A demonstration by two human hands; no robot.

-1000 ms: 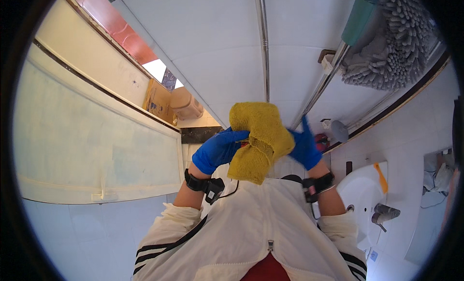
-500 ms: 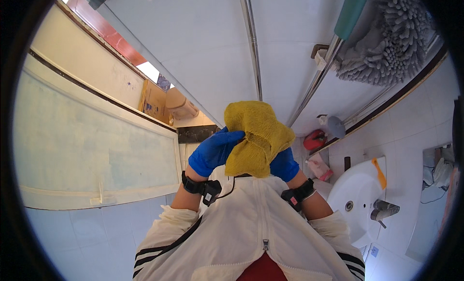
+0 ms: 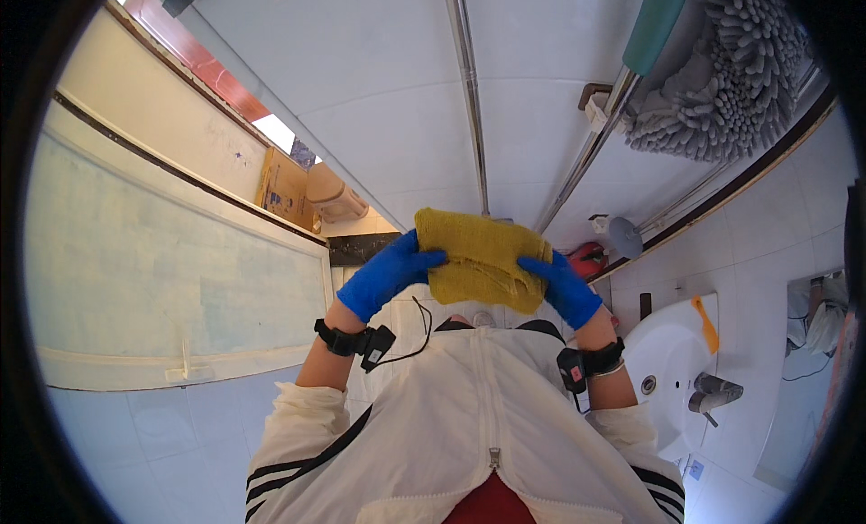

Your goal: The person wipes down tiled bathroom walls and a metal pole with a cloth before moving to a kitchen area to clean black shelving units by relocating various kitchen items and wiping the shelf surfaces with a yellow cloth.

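Observation:
A folded yellow cleaning cloth (image 3: 483,258) is stretched between my two hands in front of my body. My left hand (image 3: 388,271), in a blue rubber glove, grips its left edge with the thumb on top. On the right edge, my right hand (image 3: 564,285), gloved in the same blue, pinches it with the thumb lying over the front. The other fingers of both hands are hidden behind the cloth. A black strap with a small box is on each wrist.
Right of me is a white washbasin (image 3: 663,353) with a metal tap (image 3: 714,393) and an orange item (image 3: 706,324) on its rim. Ahead, metal poles and a grey shaggy mop head (image 3: 722,96) stand against the white wall. A pale door (image 3: 189,262) stands at left, near a cardboard box (image 3: 287,192).
My hands have moved apart and now hold the cloth by opposite edges. The cloth went from a bunched, uneven shape to a flatter, wider rectangle, and my right hand shows more.

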